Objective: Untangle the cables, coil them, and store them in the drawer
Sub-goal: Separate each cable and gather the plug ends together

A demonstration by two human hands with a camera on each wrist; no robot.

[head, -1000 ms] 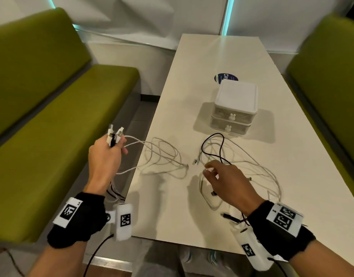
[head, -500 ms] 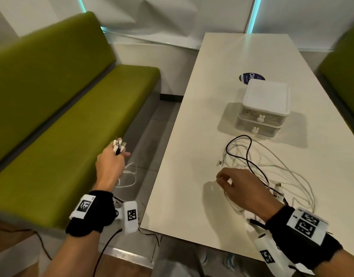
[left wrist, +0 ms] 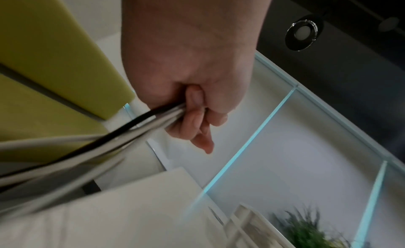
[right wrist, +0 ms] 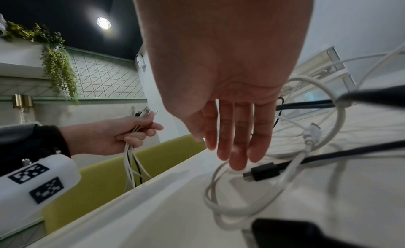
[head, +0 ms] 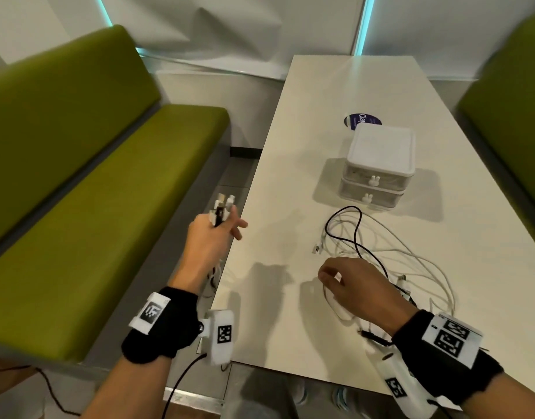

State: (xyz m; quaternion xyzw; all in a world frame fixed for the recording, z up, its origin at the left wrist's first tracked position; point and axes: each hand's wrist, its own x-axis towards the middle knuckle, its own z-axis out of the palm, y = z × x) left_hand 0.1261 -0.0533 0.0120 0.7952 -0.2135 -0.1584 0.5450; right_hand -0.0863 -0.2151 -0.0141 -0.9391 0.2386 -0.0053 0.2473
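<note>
A person's left hand (head: 210,237), held out past the left edge of the white worktop (head: 290,313) and above the gap beside the green bench (head: 94,207), is closed round a bunch of cable ends (head: 221,208), one black among white, plugs upward; gathering the ends together likely lets the lengths hang free so the knots can fall out. Those lengths drop from the fist below the worktop's edge. To the right, on the worktop, the right hand (head: 354,285) hovers with fingers straight and relaxed, gripping nothing, fingertips just over a loop of the tangled cables (head: 381,255), seemingly poised to pick the next strand. The loose pile of white cables and one black lies just in front of the small two-drawer box (head: 378,164), both drawers closed, so coiling and storing are not yet begun.
</note>
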